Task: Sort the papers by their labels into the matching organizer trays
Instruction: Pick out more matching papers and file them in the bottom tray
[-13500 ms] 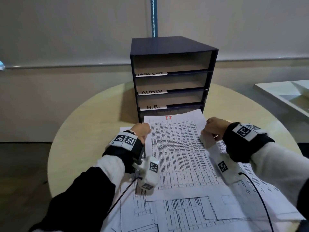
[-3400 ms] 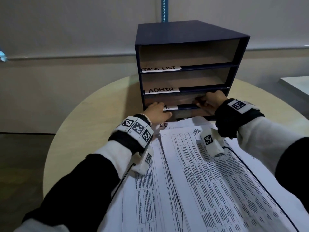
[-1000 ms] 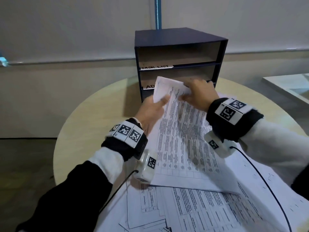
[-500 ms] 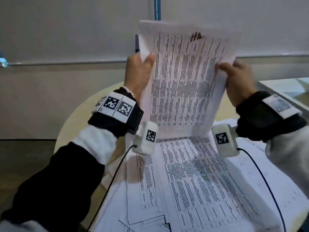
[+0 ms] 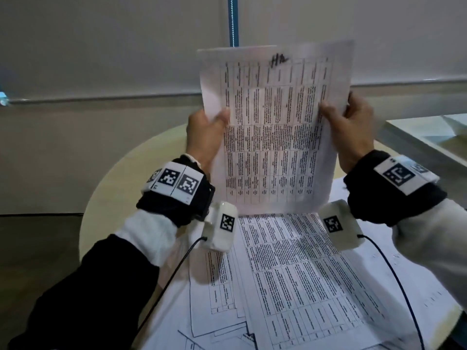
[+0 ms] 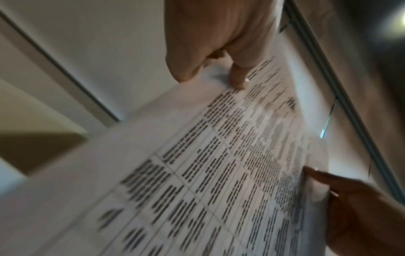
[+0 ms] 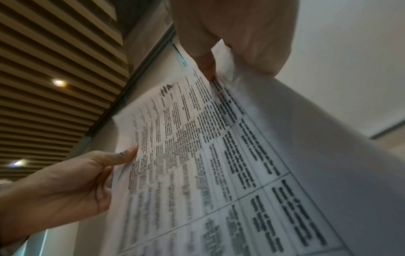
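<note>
A printed sheet (image 5: 273, 127) with "HR" handwritten at its top stands upright in the air in front of me. My left hand (image 5: 206, 133) pinches its left edge, thumb on the front. My right hand (image 5: 347, 130) pinches its right edge the same way. In the left wrist view the sheet (image 6: 197, 173) runs away from my left hand (image 6: 219, 52) to my right hand (image 6: 359, 207). The right wrist view shows the sheet (image 7: 219, 155) held between my right hand (image 7: 230, 34) and my left hand (image 7: 65, 187). The organizer is hidden behind the raised sheet.
More printed papers (image 5: 290, 279) lie spread over the near part of the round wooden table (image 5: 121, 178). A pale wall with a rail lies beyond. A white surface (image 5: 429, 132) shows at the right edge.
Since a second ago the HR sheet has gone from lying low near the organizer to standing upright, both hands on its sides. In the last half second it shifted slightly right.
</note>
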`<control>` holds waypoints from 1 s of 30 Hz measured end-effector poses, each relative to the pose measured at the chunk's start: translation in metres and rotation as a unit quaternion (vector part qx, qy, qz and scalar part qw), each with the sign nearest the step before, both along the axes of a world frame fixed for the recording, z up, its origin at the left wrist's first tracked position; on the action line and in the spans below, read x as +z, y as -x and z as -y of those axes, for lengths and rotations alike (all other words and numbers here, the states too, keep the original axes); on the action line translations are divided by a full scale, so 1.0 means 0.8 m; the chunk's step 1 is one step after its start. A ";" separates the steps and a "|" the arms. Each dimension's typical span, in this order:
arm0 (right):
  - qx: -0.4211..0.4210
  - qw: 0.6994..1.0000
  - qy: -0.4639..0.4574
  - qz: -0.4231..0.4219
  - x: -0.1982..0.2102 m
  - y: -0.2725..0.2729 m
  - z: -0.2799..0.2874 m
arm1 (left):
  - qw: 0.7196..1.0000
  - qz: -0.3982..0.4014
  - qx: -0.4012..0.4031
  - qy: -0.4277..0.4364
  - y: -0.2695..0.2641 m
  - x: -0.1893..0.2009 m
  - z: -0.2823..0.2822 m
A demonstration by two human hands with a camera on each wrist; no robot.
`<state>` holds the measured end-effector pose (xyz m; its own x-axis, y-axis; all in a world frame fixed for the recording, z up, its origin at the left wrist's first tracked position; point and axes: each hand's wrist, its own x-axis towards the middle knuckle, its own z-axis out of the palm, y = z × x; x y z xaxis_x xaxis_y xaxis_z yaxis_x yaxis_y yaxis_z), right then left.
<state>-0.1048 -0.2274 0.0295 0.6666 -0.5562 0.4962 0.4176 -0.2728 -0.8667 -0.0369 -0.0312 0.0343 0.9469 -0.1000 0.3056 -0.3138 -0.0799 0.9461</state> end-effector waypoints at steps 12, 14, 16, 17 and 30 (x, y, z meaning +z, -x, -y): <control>-0.002 0.926 0.075 -0.371 -0.095 -0.022 0.039 | 0.937 -0.296 -0.043 -0.181 -0.026 -0.091 -0.004; 0.013 0.913 0.053 -0.404 -0.104 -0.017 0.042 | 0.942 -0.302 -0.048 -0.138 -0.019 -0.096 0.001; 0.020 0.909 0.025 -0.417 -0.107 -0.014 0.046 | 0.945 -0.307 -0.050 -0.098 -0.017 -0.099 0.007; 0.024 0.906 0.006 -0.422 -0.107 -0.012 0.047 | 0.945 -0.310 -0.050 -0.089 -0.022 -0.101 0.009; 0.304 0.831 -0.139 -0.446 -0.120 0.023 0.073 | 0.940 -0.313 0.023 -0.133 -0.084 -0.096 0.013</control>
